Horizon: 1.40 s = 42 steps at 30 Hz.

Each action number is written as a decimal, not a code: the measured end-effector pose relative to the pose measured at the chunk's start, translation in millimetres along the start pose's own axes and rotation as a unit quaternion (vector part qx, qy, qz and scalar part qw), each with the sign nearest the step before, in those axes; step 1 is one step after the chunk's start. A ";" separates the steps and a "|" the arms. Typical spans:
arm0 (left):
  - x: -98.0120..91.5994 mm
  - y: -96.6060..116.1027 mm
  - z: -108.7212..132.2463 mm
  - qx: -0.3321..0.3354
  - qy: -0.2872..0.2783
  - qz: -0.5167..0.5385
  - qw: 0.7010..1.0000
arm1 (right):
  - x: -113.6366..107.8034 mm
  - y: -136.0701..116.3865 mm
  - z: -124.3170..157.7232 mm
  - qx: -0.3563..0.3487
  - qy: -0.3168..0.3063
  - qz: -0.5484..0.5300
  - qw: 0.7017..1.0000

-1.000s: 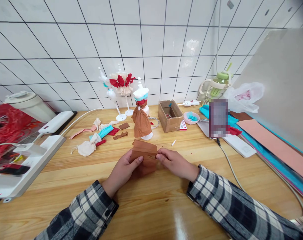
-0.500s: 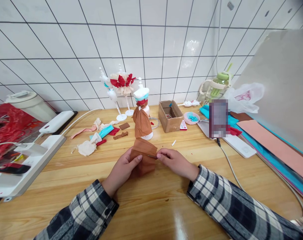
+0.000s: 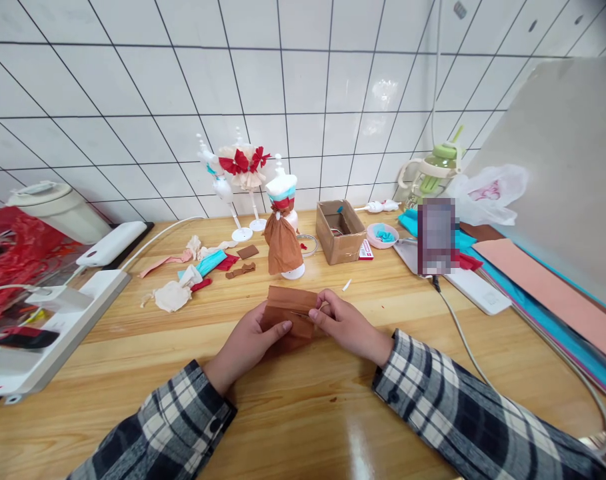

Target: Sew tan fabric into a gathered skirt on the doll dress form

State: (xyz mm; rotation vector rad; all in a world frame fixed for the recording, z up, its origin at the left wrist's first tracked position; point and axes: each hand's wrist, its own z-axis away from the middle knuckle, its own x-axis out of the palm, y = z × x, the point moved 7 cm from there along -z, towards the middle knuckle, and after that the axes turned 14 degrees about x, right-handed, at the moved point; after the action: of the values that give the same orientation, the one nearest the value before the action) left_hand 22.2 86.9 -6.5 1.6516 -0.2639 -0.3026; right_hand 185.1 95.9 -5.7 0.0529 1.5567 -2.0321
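My left hand point(image 3: 257, 340) is closed on a folded piece of brown crepe paper point(image 3: 291, 300), its thumb lying across the front. At the paper's right edge, my right hand point(image 3: 340, 323) pinches a thin needle-like tool point(image 3: 299, 313) that lies against the paper; its exact kind is too small to make out. Just beyond the paper stands a small white dress form point(image 3: 283, 183), wearing a brown gathered skirt point(image 3: 284, 247) with red and turquoise bands above it.
Fabric-like scraps point(image 3: 170, 295) lie on the left. Behind them stand more small dress forms point(image 3: 245, 170). A cardboard box point(image 3: 340, 243), a pink bowl point(image 3: 383, 245) and a blurred phone point(image 3: 437, 233) are to the right. A power strip point(image 3: 57, 347) lies along the left edge.
The brown paper has been lowered slightly and its upper part now lies as a flatter, straighter fold. My right fingers have shifted a little, over the paper's right edge.
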 end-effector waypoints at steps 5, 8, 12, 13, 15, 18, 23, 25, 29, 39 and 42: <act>4.5 4.5 1.2 -0.003 -0.012 0.000 1.000 | 6.4 5.2 -2.8 0.005 -0.018 -0.029 0.999; 3.1 6.1 0.8 0.006 -0.005 -0.006 1.000 | 10.6 8.4 -5.3 0.008 -0.051 -0.059 0.997; -0.3 3.7 1.0 0.000 0.009 -0.015 1.000 | 12.9 8.3 -6.9 0.012 -0.092 -0.114 0.989; 0.0 3.3 1.1 -0.002 0.005 -0.015 1.000 | 13.3 7.7 -6.9 0.014 -0.099 -0.127 0.987; 1.2 3.5 1.3 -0.001 -0.002 -0.013 1.000 | 14.7 6.3 -6.3 0.018 -0.113 -0.149 0.982; 1.8 4.2 1.1 0.002 -0.004 -0.017 1.000 | 17.1 3.1 -4.7 0.021 -0.131 -0.184 0.974; 2.0 5.3 0.3 0.008 -0.003 -0.028 1.000 | 20.9 -4.1 -1.2 0.018 -0.167 -0.225 0.960; 2.2 5.7 0.3 0.008 -0.003 -0.029 1.000 | 20.5 -5.2 -0.5 0.023 -0.165 -0.216 0.962; 1.4 6.3 1.4 0.005 -0.002 -0.035 0.999 | 19.0 -8.3 0.7 0.014 -0.167 -0.216 0.962; -4.3 11.4 0.6 0.047 0.048 0.009 0.998 | 6.4 3.0 -2.8 0.031 -0.056 -0.101 0.993; -0.3 8.4 0.0 0.042 0.025 0.013 0.999 | 8.6 2.3 -2.4 0.032 -0.064 -0.090 0.993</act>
State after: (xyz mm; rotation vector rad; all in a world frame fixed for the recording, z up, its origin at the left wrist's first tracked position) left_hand 22.0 86.1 1.8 1.7348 -0.2634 -0.2321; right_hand 178.2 94.2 -11.7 -0.1973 1.4617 -2.1782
